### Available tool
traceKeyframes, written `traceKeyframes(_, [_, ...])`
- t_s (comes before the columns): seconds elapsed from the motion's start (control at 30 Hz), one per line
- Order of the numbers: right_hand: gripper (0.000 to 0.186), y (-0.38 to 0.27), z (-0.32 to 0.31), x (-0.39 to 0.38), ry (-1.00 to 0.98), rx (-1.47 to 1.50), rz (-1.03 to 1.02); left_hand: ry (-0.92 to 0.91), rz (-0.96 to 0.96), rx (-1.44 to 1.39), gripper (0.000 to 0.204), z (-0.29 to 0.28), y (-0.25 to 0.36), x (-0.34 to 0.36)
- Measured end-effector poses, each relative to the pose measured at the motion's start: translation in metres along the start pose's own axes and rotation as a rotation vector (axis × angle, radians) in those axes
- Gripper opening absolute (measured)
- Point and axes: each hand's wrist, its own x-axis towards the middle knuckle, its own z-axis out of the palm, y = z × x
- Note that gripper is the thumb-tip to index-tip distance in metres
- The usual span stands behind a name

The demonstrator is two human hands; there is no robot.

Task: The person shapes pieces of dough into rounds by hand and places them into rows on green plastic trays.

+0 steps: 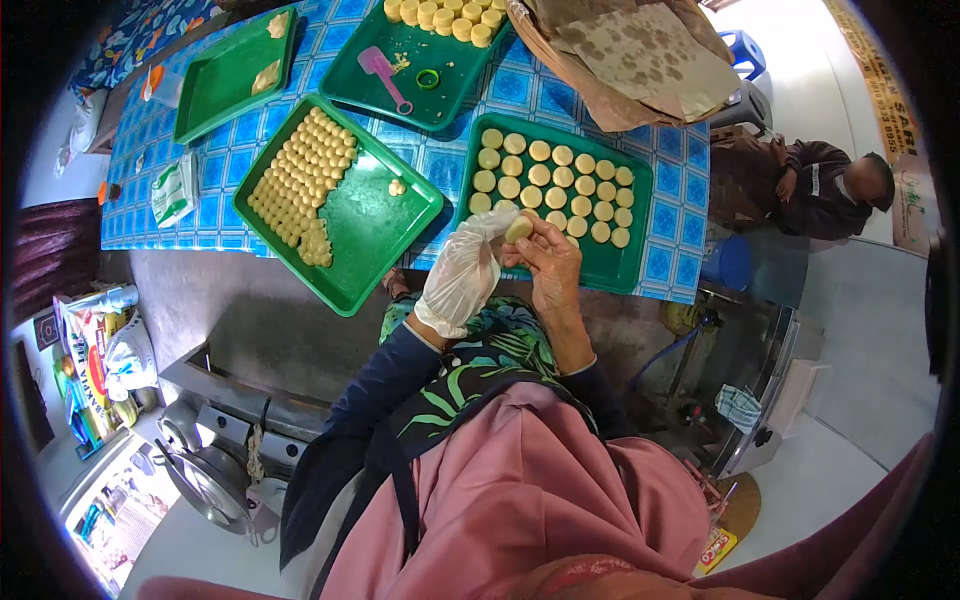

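- Translucent white plastic glove (445, 298) on the left hand (465, 265); bare right hand (550, 262) alongside, both close together.
- Small, flat, pale yellow-green, dough-like disc (519, 230) pinched and tilted in the right fingertips, smooth-faced and round-edged; any gloved grip on it impossible to tell.
- Apparently mid-shaping or checking of one disc; next move probably calling for light, even finger pressure.
- Just beyond, green rectangular plastic tray (610, 266) with rows of similar pale-yellow discs (562, 178).
- Leftward, another green plastic tray (370, 240) with small cream dough-like balls (300, 170), on a blue-checked worktop (670, 262).
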Motion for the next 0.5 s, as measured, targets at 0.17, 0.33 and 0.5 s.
traceKeyframes(0.17, [0.042,-0.008,-0.009,0.003,-0.085,0.106,0.108,-0.172,-0.198,-0.106,0.035,-0.024,-0.010,0.000])
traceKeyframes(0.33, [0.039,0.002,-0.016,0.006,-0.024,-0.070,0.041,-0.084,0.147,0.352,0.032,-0.019,-0.015,-0.005])
traceKeyframes(0.5, [0.034,0.003,-0.020,-0.001,0.028,-0.115,-0.012,-0.097,0.244,0.771,0.019,-0.003,0.010,0.002])
